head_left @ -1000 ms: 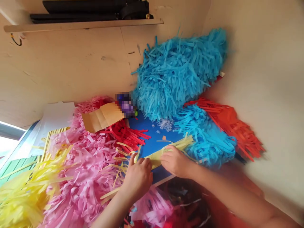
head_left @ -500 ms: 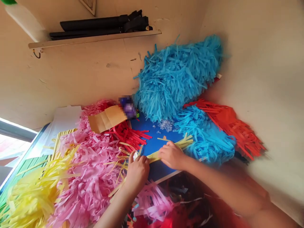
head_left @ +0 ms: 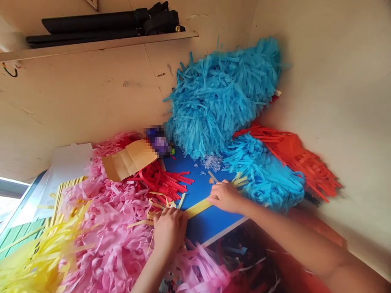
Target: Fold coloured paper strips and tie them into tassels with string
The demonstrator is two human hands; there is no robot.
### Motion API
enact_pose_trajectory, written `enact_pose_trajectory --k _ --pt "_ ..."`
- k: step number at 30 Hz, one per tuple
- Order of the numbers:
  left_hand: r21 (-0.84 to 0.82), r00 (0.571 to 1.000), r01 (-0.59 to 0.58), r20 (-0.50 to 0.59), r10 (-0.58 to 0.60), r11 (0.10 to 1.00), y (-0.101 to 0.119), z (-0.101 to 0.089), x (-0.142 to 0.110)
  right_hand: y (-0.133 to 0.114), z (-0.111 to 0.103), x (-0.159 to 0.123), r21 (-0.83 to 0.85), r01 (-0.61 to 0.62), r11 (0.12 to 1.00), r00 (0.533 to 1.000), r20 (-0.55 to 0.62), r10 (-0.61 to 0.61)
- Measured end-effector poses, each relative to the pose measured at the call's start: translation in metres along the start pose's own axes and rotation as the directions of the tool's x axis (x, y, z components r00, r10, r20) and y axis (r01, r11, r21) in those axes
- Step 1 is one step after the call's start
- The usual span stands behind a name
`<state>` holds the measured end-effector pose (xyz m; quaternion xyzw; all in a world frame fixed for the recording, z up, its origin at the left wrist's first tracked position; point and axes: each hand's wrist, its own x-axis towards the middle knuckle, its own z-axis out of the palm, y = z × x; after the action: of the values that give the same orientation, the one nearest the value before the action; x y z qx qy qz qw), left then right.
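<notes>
Beneath the cream wall [head_left: 91, 93], a yellow paper strip [head_left: 198, 208] crosses the blue board [head_left: 210, 228]. The right hand [head_left: 224, 197] pinches it; the left hand [head_left: 169, 232] lies curled at its end, grip unclear. A hard tug could tear it or snag the pink paper fringe [head_left: 106, 228].

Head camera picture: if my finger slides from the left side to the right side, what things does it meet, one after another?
Yellow paper fringe → pink paper fringe → left hand → yellow paper strip → right hand → blue paper fringe → red paper fringe
</notes>
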<state>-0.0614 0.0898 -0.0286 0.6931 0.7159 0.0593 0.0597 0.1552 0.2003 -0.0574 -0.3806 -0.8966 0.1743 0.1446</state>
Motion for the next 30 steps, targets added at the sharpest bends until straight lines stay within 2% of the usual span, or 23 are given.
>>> enact_pose_trajectory --k 7,16,22,25,28,30 --pt "0.027 0.998 0.038 0.043 -0.039 0.999 0.001 0.0 0.004 0.0 0.01 0.002 -0.04 -0.054 0.998 0.998 -0.047 0.052" --pt "0.062 0.996 0.024 0.084 -0.029 0.998 0.0 -0.002 0.007 0.001 0.012 0.001 -0.071 -0.067 0.995 0.997 -0.039 0.064" --pt "0.11 0.997 0.014 0.073 -0.022 0.994 0.003 -0.003 0.007 0.002 0.014 0.002 -0.096 -0.079 0.992 0.997 -0.03 0.077" --pt "0.138 1.0 0.002 0.023 -0.006 0.99 0.005 -0.003 0.006 0.002 0.011 0.001 -0.115 -0.083 0.99 0.996 -0.048 0.078" --pt "0.156 0.994 -0.094 -0.037 0.101 0.983 0.006 -0.002 0.003 -0.008 0.005 -0.002 -0.152 -0.113 0.982 0.987 -0.129 0.094" --pt "0.162 0.973 -0.219 -0.037 0.228 0.962 0.007 0.001 0.001 -0.023 0.005 -0.007 -0.178 -0.07 0.982 0.978 -0.208 0.032"
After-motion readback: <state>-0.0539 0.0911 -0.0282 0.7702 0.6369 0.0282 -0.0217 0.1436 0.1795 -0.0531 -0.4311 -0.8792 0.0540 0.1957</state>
